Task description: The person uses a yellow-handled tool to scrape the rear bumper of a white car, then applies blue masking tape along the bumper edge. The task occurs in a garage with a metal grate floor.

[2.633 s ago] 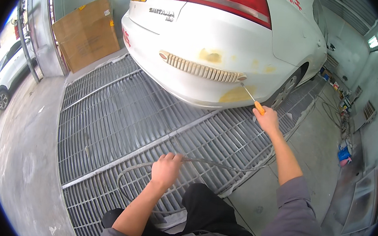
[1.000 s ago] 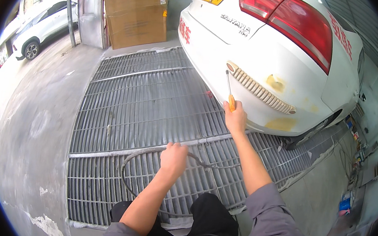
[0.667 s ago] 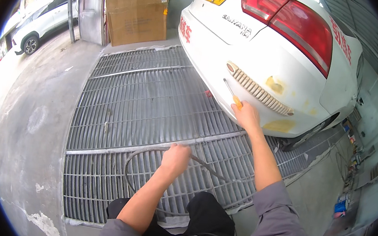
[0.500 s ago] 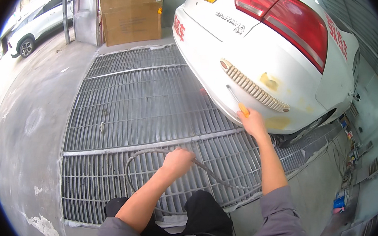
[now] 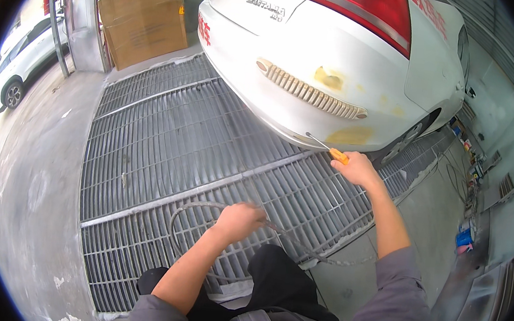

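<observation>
My right hand (image 5: 355,168) is closed round the orange handle of a screwdriver (image 5: 338,156). Its thin metal shaft points left, and the tip appears in front of the lower edge of a white car's rear bumper (image 5: 262,108); I cannot tell whether it touches. Above it on the bumper sits a pale ribbed strip (image 5: 311,90), with yellowish filler patches (image 5: 350,135) beside and below it. My left hand (image 5: 240,222) is closed, slightly blurred, in front of my knees, with a dark hose (image 5: 187,208) running through it in a loop.
A metal floor grating (image 5: 165,145) stretches under me and the car. A large cardboard box (image 5: 143,23) leans at the back left, near a doorway with another white car (image 5: 28,58) outside. Cables and assorted items (image 5: 465,233) lie along the right wall.
The screwdriver has moved right and down along the bumper, away from the ribbed strip. My view has shifted, so the car appears higher and further left. My left hand remains on the hose.
</observation>
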### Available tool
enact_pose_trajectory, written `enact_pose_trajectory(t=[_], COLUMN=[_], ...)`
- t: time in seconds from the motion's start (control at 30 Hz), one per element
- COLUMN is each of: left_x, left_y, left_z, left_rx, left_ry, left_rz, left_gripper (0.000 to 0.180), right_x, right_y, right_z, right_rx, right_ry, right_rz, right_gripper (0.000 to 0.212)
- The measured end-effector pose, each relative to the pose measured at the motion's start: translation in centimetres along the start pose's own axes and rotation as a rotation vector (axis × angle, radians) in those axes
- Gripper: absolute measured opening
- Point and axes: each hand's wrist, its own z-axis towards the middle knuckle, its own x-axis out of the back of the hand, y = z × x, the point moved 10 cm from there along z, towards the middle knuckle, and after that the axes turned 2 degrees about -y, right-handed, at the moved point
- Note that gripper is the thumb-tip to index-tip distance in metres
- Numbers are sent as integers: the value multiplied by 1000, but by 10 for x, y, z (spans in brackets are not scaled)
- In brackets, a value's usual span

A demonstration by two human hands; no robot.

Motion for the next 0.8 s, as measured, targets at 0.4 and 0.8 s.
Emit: enact_pose_trajectory(t=[0.4, 0.8], left_x=[-12, -15], left_y=[31, 45], left_z=[-1, -3], left_rx=[-166, -233], left_ry=[18, -17], left_rz=[-21, -61], left_gripper=[26, 27], right_x=[28, 52], right_y=[58, 56], right_z=[-26, -21], right_rx=[-85, -108], right_ry=[57, 57], right_rz=[43, -94], right_gripper=[51, 46])
